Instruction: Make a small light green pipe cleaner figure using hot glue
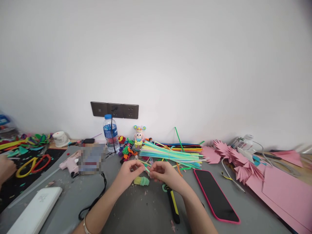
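Observation:
My left hand [130, 173] and my right hand [162, 173] are raised over the grey mat in the middle, fingertips close together. Between them a thin pale-green pipe cleaner piece [147, 170] is pinched, its ends hidden by the fingers. Just below the hands a coiled yellow and green fuzzy piece [141, 181] lies on the mat. A black and yellow tool [173, 204] rests beneath my right wrist, with a small green ring [164, 187] by its top. Behind my hands lies a bundle of pale pipe cleaners [173, 156].
Toward the wall stand a water bottle [110, 133] and a small figurine [138, 136]. A pink-edged phone [216, 196] and pink paper [287, 195] lie right. Left are a glue gun [70, 164], a white power bank [36, 209], scissors [34, 166] and another person's hand [6, 169].

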A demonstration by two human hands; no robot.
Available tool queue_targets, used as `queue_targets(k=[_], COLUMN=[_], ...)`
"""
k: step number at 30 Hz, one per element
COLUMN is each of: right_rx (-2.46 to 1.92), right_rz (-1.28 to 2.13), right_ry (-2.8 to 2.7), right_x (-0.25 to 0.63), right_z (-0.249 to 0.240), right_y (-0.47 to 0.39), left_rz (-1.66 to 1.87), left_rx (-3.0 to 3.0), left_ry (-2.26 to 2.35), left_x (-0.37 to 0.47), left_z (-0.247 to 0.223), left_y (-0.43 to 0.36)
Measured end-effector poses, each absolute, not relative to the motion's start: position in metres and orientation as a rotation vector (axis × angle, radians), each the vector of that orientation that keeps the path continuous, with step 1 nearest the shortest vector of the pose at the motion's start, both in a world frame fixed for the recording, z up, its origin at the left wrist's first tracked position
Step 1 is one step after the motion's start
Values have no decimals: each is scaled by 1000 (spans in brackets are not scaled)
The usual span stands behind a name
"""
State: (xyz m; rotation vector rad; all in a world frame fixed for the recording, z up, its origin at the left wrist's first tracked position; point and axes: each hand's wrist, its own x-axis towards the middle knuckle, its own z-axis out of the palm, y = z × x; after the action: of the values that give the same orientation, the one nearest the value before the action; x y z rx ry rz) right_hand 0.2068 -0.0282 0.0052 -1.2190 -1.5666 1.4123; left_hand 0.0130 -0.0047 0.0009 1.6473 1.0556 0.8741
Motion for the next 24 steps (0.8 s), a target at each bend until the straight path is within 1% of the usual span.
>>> queue_targets(k=[10,17,24], right_rx=[-1227,-1269,-1259], right_rz=[1250,1441,1466], right_ry=[-1700,-1516,-1532], right_x=[202,203,204], right_z=[0,0,2], right_y=[-27,-27,-28], left_rz=[860,868,803], left_rx=[1597,1533,1600], left_ry=[1016,996,987], left_x=[13,12,8], left_z=[-4,-4,-3], left_y=[-4,-4,-3])
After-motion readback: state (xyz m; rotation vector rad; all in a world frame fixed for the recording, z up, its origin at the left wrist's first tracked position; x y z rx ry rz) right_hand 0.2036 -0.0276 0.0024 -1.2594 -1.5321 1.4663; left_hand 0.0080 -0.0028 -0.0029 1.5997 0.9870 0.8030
